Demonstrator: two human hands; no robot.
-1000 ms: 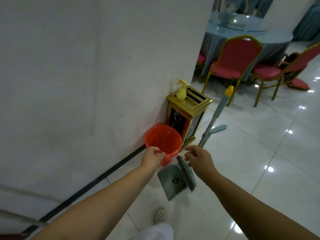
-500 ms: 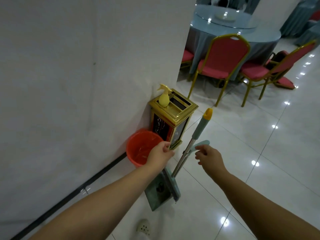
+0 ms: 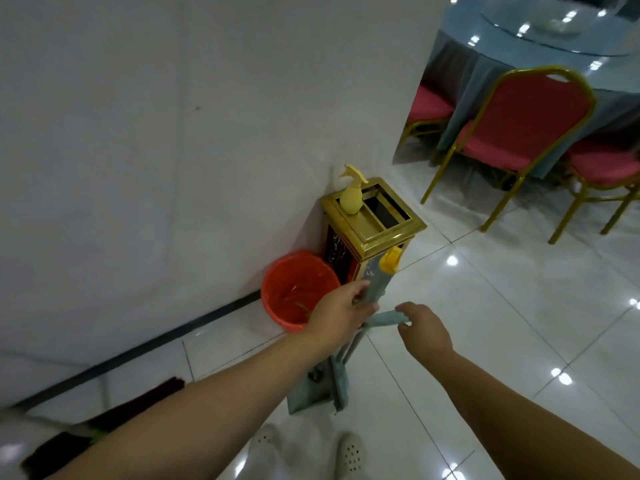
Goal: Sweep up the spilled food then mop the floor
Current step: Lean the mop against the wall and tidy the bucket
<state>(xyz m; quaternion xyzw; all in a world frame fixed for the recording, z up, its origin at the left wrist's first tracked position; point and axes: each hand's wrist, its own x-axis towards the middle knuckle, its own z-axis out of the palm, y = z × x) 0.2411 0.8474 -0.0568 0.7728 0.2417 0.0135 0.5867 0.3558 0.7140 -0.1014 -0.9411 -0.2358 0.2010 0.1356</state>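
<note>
The left hand [image 3: 341, 315] grips the flat mop's handle [image 3: 377, 287], which leans up and away from the mop head [image 3: 317, 389] on the tiles. The right hand [image 3: 424, 329] (fingers loosely open, holding nothing) touches its teal squeeze lever [image 3: 388, 318].

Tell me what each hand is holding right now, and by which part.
The left hand grips the mop by its upper handle, just below the yellow cap. The right hand touches the mop's side lever with its fingertips; a firm hold cannot be told.

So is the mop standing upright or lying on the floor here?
Upright, slightly tilted: the mop has its head on the tiles, and the left hand grips its handle near the yellow cap.
</note>
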